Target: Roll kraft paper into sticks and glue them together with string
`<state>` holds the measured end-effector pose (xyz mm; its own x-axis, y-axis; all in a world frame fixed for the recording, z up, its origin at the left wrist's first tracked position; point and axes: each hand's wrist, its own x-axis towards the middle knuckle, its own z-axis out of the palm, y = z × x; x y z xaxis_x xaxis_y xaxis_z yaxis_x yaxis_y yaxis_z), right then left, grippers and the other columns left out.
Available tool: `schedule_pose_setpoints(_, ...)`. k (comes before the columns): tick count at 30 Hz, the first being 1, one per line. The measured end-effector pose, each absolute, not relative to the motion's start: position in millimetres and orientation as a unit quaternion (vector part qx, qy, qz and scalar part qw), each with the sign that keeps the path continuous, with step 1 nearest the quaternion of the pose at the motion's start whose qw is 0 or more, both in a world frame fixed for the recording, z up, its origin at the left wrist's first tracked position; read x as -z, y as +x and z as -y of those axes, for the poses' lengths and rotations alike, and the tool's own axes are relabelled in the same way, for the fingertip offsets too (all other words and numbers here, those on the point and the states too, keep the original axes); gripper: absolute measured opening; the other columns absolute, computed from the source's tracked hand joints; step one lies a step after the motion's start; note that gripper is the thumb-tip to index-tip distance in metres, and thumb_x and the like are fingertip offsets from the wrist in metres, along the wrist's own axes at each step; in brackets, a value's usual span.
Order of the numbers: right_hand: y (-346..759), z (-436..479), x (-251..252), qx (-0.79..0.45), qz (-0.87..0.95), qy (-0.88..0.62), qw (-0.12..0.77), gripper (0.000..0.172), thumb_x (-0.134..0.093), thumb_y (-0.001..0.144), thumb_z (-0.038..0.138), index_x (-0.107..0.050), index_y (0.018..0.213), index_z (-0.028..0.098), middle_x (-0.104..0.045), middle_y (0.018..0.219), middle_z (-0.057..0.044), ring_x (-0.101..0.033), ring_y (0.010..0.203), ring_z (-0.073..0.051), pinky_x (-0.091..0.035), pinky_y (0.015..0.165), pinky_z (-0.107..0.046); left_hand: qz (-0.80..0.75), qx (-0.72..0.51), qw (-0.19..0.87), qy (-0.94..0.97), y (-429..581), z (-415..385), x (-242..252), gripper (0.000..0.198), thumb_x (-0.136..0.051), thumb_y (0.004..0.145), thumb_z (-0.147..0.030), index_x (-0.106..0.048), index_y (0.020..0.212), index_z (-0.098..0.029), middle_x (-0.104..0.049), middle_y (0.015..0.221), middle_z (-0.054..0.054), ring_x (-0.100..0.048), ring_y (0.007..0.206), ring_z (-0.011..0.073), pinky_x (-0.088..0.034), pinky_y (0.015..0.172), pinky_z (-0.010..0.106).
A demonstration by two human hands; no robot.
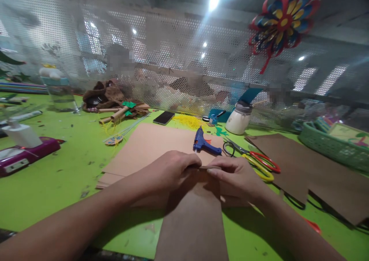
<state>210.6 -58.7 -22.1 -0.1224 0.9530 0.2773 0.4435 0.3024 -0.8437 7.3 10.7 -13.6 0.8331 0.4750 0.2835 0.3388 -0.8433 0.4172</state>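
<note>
Between my two hands is a strip of brown paper (196,222), its far edge pinched and folded over while the rest runs down toward me. My left hand (174,168) is closed on the left end of that edge. At the right end, my right hand (235,172) grips the fold between thumb and fingers. Beneath and beyond them lies a stack of tan paper sheets (144,145). A blue glue gun (206,143) rests on the stack just past my hands. Scissors (256,163) with red and yellow handles lie beside my right hand.
A phone (164,117), yellow shreds (188,120) and a white jar (238,118) stand or lie farther back. Dark brown sheets (314,165) and a green basket (334,147) are at right. A purple power strip (31,155) sits at left on the green table (72,172).
</note>
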Motion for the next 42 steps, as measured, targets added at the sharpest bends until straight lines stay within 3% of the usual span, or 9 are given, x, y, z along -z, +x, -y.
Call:
schedule_pose_setpoints(5,208.8,58.4,22.1,-0.245,0.708,-0.492,0.443,0.014,-0.063,0.077,0.021,-0.076,0.081,0.018,-0.070,0.075,-0.006,-0.064,0.069,-0.017,-0.052,0.059,-0.027,-0.233,-0.220,0.224,0.920,7.8,-8.8,12.2,0.029,-0.046,0.089,-0.034,-0.068,0.098,-0.018,-0.070,0.080,0.004,-0.057,0.064,0.0120,-0.040,0.060,0.021)
schedule_pose_setpoints(16,211.4,57.3,26.4,-0.181,0.709,-0.511,0.450,0.017,-0.066,0.074,0.020,-0.071,0.090,0.019,-0.070,0.086,-0.006,-0.064,0.079,-0.020,-0.051,0.069,-0.033,-0.217,-0.247,0.209,0.921,6.1,-11.8,13.0,0.024,-0.050,0.086,-0.025,-0.071,0.093,-0.017,-0.071,0.077,0.004,-0.059,0.063,0.0108,-0.041,0.058,0.019)
schedule_pose_setpoints(23,212.6,58.1,22.2,-0.146,0.734,-0.477,0.461,0.004,-0.063,0.077,0.019,-0.067,0.079,0.018,-0.065,0.075,-0.004,-0.060,0.072,-0.018,-0.047,0.068,-0.033,-0.194,-0.278,0.185,0.922,4.9,-12.0,15.6,0.019,-0.053,0.083,-0.018,-0.071,0.088,-0.016,-0.068,0.070,0.002,-0.055,0.057,0.0080,-0.038,0.054,0.017)
schedule_pose_setpoints(29,211.5,58.2,25.4,-0.141,0.727,-0.472,0.478,0.003,-0.063,0.078,0.018,-0.067,0.076,0.018,-0.065,0.074,-0.004,-0.060,0.071,-0.018,-0.046,0.066,-0.031,-0.194,-0.272,0.226,0.915,6.6,-10.6,15.7,0.025,-0.050,0.086,-0.024,-0.071,0.097,-0.016,-0.070,0.076,0.004,-0.057,0.061,0.0100,-0.042,0.056,0.019)
schedule_pose_setpoints(37,209.5,57.7,26.3,-0.139,0.722,-0.452,0.505,0.005,-0.064,0.079,0.018,-0.067,0.074,0.018,-0.066,0.074,-0.005,-0.061,0.070,-0.018,-0.047,0.064,-0.031,-0.190,-0.275,0.229,0.914,6.3,-12.4,14.8,0.026,-0.051,0.084,-0.017,-0.071,0.101,-0.018,-0.073,0.084,0.004,-0.062,0.067,0.0111,-0.045,0.064,0.018)
schedule_pose_setpoints(42,209.3,56.9,29.2,-0.140,0.716,-0.445,0.519,0.005,-0.066,0.077,0.018,-0.068,0.073,0.017,-0.067,0.073,-0.006,-0.062,0.069,-0.018,-0.049,0.063,-0.032,-0.188,-0.259,0.245,0.915,5.7,-11.5,15.2,0.027,-0.050,0.084,-0.015,-0.070,0.101,-0.019,-0.073,0.082,0.001,-0.062,0.067,0.0102,-0.042,0.059,0.016)
